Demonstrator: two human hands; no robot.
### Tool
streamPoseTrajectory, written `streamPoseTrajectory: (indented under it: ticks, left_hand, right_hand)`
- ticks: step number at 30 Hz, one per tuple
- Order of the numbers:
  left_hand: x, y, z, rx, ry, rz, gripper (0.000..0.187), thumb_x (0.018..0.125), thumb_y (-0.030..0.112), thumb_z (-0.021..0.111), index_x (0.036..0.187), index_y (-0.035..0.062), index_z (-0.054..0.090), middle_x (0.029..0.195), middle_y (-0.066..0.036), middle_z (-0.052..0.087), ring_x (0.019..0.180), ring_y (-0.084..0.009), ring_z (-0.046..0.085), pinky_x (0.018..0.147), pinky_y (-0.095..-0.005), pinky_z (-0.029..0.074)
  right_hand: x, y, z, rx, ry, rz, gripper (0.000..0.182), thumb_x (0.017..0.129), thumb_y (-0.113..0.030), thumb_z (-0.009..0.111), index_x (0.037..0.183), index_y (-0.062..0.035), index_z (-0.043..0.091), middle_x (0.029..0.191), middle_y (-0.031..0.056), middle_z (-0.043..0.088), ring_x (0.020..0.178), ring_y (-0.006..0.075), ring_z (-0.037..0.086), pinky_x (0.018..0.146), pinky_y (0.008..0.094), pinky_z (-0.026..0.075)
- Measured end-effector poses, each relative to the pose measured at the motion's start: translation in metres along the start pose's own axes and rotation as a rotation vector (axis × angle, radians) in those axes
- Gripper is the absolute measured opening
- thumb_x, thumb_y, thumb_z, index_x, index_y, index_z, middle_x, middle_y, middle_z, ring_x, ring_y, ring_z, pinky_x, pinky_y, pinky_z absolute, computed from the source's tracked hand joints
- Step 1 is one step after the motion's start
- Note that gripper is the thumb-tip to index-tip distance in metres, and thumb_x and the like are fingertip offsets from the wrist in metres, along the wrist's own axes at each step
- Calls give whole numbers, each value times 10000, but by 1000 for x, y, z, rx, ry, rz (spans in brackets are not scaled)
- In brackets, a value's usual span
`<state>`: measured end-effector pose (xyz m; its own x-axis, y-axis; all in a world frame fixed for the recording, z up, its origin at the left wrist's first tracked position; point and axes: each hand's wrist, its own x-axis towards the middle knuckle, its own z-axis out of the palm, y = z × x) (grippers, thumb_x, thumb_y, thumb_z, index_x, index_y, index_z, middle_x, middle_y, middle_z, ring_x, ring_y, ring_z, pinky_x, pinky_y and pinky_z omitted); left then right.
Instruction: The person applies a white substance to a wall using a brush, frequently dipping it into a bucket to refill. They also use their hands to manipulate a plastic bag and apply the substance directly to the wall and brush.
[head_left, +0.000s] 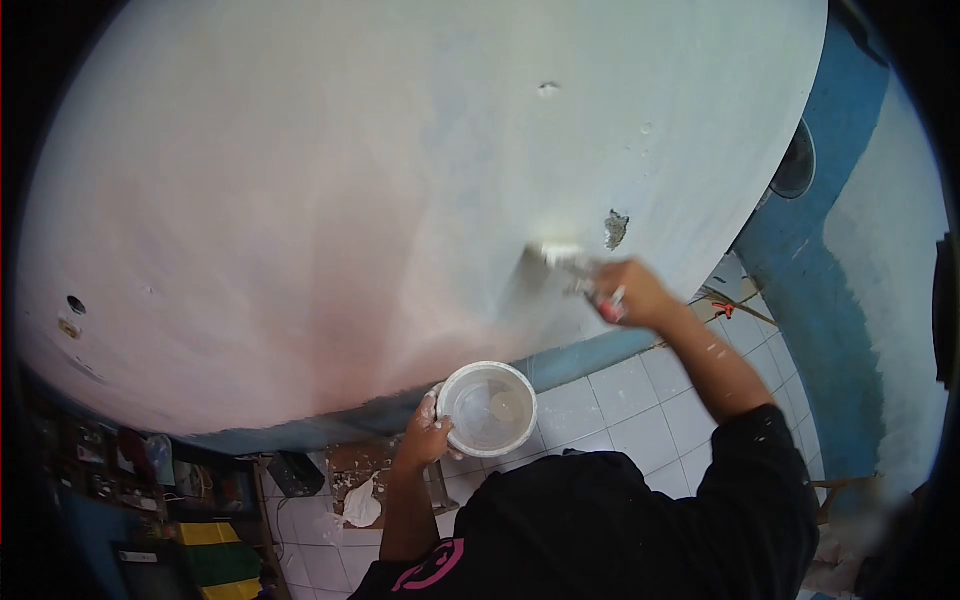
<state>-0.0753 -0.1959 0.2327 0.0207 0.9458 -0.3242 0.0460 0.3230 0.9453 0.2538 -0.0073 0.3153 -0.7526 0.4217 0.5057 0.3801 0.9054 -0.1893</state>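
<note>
My left hand point(428, 435) grips the rim of a round white plastic tub point(530, 412), its thumb at the edge. A little pale, watery liquid seems to lie in the bottom of the tub. In my right hand point(632, 290) is a paintbrush point(560, 256), blurred by motion, with pale bristles against the wall. The wall point(400, 160) is whitish with pinkish and bluish areas. Just above the brush, a chipped patch point(616, 229) shows grey. Paint specks mark my hands and right forearm.
Blue paint runs along the wall's foot, above white floor tiles point(625, 390). At lower left stand cluttered shelves point(100, 460), a black box point(296, 474) and a board with a white cloth point(362, 503). Another blue-and-white wall point(830, 270) rises at right, near an orange-handled item point(723, 311).
</note>
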Motion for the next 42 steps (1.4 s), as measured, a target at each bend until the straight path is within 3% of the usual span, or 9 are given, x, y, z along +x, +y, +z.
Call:
streamPoseTrajectory:
  ticks: [4,8,15,20,25,29,35,39,42]
  left_hand:
    - [5,5,32,33,85,-54,537,828,-34,382,1338,12,222,1162,-208,481,734,-255,643,451,-276,571]
    - [11,13,62,13,97,-68,550,820,-36,387,1340,9,213,1165,-219,471,741,-278,640,448,-287,576]
    - [12,11,111,155,165,8,567,784,-51,402,1326,11,249,1162,-212,463,790,-284,631,444,-298,580]
    - [17,21,136,156,136,-66,588,757,-45,407,1323,13,259,1166,-194,459,853,-281,621,448,-298,580]
    - [35,5,138,212,110,7,589,751,-35,407,1320,13,265,1157,-190,465,858,-268,618,452,-292,575]
    - [27,38,156,233,123,-21,576,752,-19,436,1308,-2,284,1166,-202,465,909,-271,598,508,-306,585]
    - [28,-29,115,854,171,497,576,753,-14,461,1302,-10,289,1145,-204,477,852,-267,612,476,-330,583]
    - [26,2,131,171,148,-161,577,768,-21,443,1317,7,270,1164,-199,467,890,-276,604,484,-327,585]
    - [27,29,146,139,94,-114,587,778,-33,419,1334,21,239,1195,-190,442,915,-279,599,485,-321,585]
  right_hand:
    - [37,-21,-133,-189,357,-55,363,649,-43,608,954,-230,671,1222,97,549,1025,295,586,808,333,508]
    - [22,26,-125,-484,679,-99,371,635,-91,628,980,-220,673,1265,104,515,1185,343,462,915,374,451]
    - [-92,69,8,-106,385,74,270,691,-85,596,927,-197,664,1268,83,514,1205,301,454,911,363,459]
    - [-79,74,-101,35,366,16,301,673,-21,589,899,-196,682,1207,90,560,1153,302,504,916,372,464]
    - [-46,94,-168,-290,792,-124,354,649,37,598,885,-210,689,1184,93,577,1143,291,513,907,362,475]
    - [-74,110,-90,-258,571,7,230,708,-240,605,929,-237,668,1228,63,551,1178,293,483,914,355,460]
    - [-171,107,34,154,290,263,190,685,16,533,828,-87,607,1201,125,555,1102,322,536,835,372,495]
    - [-124,108,-58,75,381,63,212,653,22,586,826,-95,623,1155,131,584,1060,319,564,815,375,504]
    - [-81,95,-115,-151,670,-45,223,645,16,616,813,-126,651,1142,138,591,1093,326,546,854,362,490]
